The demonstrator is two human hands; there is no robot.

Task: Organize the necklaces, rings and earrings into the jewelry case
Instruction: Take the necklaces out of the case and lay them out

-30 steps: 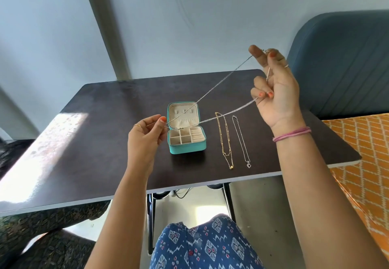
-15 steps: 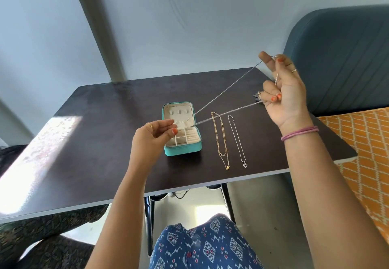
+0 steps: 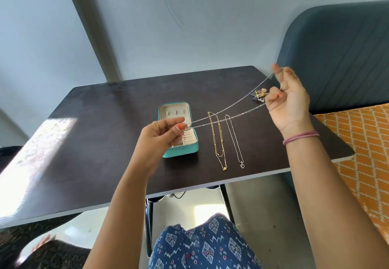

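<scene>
your left hand (image 3: 162,134) pinches one end of a silver beaded necklace (image 3: 227,113) directly over the open teal jewelry case (image 3: 181,153). your right hand (image 3: 288,102) grips the other end with curled fingers, holding both strands taut between your hands. a gold necklace (image 3: 219,142) and a thin silver necklace (image 3: 235,140) lie on the dark table (image 3: 105,121) below the strands. a small jewelry cluster (image 3: 260,95) sits just left of your right hand.

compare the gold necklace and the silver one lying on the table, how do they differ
The gold necklace is yellow and layered in several strands; the silver necklace is one pale, thinner loop. The gold one lies nearer the jewelry case. Both lie flat and straight on the table, pendants toward the person.
</scene>
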